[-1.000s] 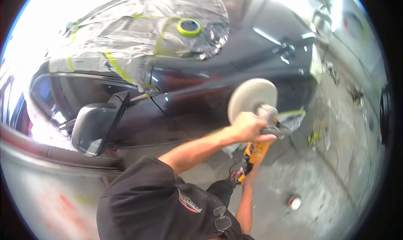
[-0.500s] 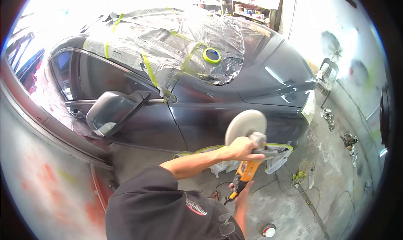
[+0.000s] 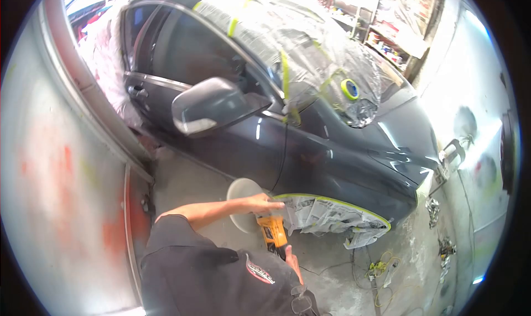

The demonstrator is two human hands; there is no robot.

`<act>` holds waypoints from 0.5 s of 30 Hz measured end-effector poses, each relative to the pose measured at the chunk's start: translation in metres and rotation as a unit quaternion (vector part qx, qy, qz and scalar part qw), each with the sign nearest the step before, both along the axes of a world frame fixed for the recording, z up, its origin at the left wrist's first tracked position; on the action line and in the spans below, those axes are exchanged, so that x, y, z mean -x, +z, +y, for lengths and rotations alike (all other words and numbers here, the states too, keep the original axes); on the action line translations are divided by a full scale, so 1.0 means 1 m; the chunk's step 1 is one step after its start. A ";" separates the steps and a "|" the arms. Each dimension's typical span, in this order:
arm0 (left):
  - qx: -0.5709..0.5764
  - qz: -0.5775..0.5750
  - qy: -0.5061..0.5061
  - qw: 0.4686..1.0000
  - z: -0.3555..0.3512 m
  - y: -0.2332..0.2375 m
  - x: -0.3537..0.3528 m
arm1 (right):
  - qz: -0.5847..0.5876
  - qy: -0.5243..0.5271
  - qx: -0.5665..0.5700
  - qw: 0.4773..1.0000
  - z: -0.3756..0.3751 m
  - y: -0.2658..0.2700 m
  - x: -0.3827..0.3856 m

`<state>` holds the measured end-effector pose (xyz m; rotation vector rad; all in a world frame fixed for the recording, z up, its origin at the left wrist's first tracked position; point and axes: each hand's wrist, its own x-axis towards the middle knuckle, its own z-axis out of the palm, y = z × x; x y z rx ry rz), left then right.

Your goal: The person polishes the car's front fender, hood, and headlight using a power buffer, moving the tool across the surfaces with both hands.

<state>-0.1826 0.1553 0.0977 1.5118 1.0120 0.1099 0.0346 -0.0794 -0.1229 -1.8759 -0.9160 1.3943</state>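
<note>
A yellow and black polisher (image 3: 273,231) with a wide pale round pad (image 3: 243,190) is held in front of my black shirt. My left hand (image 3: 263,204) grips it up by the head, next to the pad. My right hand (image 3: 293,259) is closed around the dark rear end of its body. The pad's upper edge overlaps the lower side of the dark grey car (image 3: 232,145) in this view. Newspaper (image 3: 326,216) edged with green tape covers the front wheel area, just right of the polisher.
The car's side mirror (image 3: 213,107) juts out above the polisher. Masking film (image 3: 310,45) covers the windshield, with a green tape roll (image 3: 350,89) on it. A paint-marked panel (image 3: 66,172) stands at left. Cords (image 3: 381,269) lie on the concrete floor at right.
The polisher has come down and left, away from in front of the fender, in both my hands. The view has turned, showing more of the door and the papered wheel area.
</note>
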 end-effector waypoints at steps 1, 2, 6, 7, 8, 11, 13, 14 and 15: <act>-0.004 -0.015 0.049 0.999 -0.004 -0.019 0.018 | -0.006 0.028 -0.001 1.000 0.007 0.010 0.007; 0.007 -0.005 0.073 0.997 0.001 -0.049 0.036 | -0.010 0.056 -0.001 0.998 0.014 0.018 0.015; 0.092 0.036 0.158 0.982 -0.012 -0.077 0.091 | -0.017 0.067 -0.056 0.996 0.040 0.070 0.036; 0.112 0.040 0.177 0.977 -0.022 -0.075 0.101 | -0.015 0.035 -0.127 0.991 0.049 0.081 0.030; 0.082 0.077 0.187 0.976 -0.028 -0.086 0.113 | -0.098 0.054 -0.246 0.963 0.060 0.063 0.009; -0.027 0.160 0.283 0.945 -0.038 -0.177 0.143 | -0.091 -0.015 -0.290 0.953 0.081 0.231 -0.003; 0.049 0.169 0.310 0.934 -0.044 -0.195 0.172 | -0.195 -0.027 -0.411 0.890 0.075 0.340 0.003; 0.083 0.176 0.321 0.927 -0.046 -0.197 0.185 | -0.190 -0.033 -0.472 0.860 0.064 0.381 0.004; 0.092 0.189 0.361 0.909 -0.052 -0.196 0.194 | -0.190 -0.041 -0.465 0.864 0.057 0.377 0.006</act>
